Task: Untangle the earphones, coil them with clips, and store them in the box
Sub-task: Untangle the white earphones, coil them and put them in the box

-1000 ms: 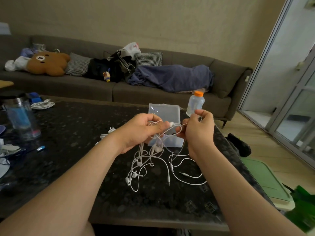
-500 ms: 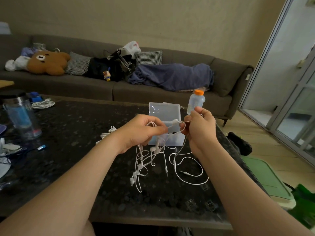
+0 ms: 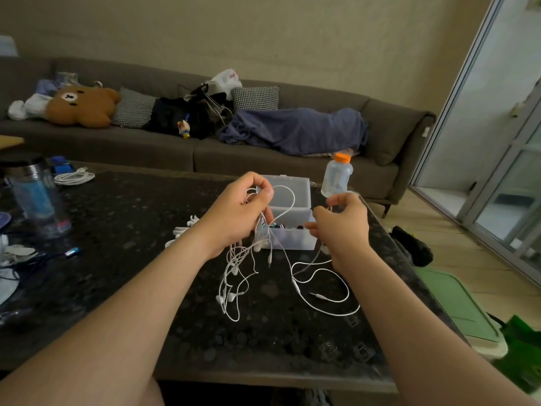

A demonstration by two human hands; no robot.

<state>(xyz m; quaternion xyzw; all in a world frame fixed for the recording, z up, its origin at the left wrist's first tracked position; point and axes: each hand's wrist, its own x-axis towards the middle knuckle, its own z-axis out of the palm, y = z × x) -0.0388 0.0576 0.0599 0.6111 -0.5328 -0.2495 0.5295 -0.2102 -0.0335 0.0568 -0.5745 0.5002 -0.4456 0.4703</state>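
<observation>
Head cam: left hand is gripping the tangled white earphones in curled fingers just in front of the open clear box, ends trailing on the table. Right hand is blurry, seemingly pinching one strand. Cords are looking light, floppy, snag-prone, so I'm thinking gentle pulls near the plug.

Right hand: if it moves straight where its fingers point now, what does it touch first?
Probably the box: the right hand points left at its right end, close by. Depth is unclear, so it may pass in front and meet the earphones under the left hand.
</observation>
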